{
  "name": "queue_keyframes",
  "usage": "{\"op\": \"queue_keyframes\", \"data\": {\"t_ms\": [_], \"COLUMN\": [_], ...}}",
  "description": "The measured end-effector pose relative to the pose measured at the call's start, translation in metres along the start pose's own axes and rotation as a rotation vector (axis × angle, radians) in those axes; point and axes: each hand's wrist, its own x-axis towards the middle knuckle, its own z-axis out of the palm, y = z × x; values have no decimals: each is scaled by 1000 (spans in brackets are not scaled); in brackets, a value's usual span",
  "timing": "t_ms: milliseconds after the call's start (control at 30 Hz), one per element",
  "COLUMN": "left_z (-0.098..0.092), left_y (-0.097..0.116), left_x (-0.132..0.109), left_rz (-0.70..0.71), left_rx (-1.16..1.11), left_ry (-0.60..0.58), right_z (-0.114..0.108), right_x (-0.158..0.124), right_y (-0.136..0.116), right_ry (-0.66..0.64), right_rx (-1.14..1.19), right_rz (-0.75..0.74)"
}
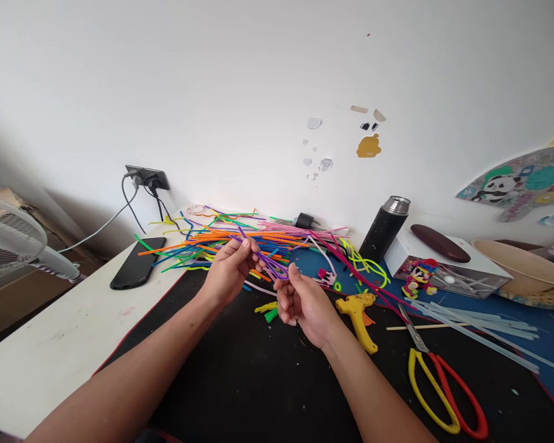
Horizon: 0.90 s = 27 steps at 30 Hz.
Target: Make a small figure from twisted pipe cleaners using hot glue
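Purple pipe cleaners (268,263), bent into loops, are held up between my two hands above the black mat (240,375). My left hand (233,267) pinches them on the left, thumb on top. The fingers of my right hand (304,301) are closed on the looped right end, thumb pressed over it. Behind my hands lies a heap of pipe cleaners (212,237) in orange, blue, green and pink. Short yellow and green pieces (271,315) rest on the mat between my hands. Right of my right hand is a yellow glue gun (360,320).
Scissors (431,369) with yellow and red handles lie at right, near clear glue sticks (484,332). A small figure (419,278), a black flask (385,229) and a tissue box (447,261) stand behind. A phone (138,263) lies left; a fan (13,240) stands beyond.
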Motion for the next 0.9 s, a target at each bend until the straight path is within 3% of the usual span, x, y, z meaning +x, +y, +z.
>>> {"op": "queue_keyframes", "data": {"t_ms": [900], "left_z": [0], "left_y": [-1], "left_x": [-2], "left_rz": [20], "left_rx": [38], "left_ry": [-31], "right_z": [1], "right_x": [1], "right_y": [1], "right_ry": [-16], "right_rx": [132], "right_rz": [44]}}
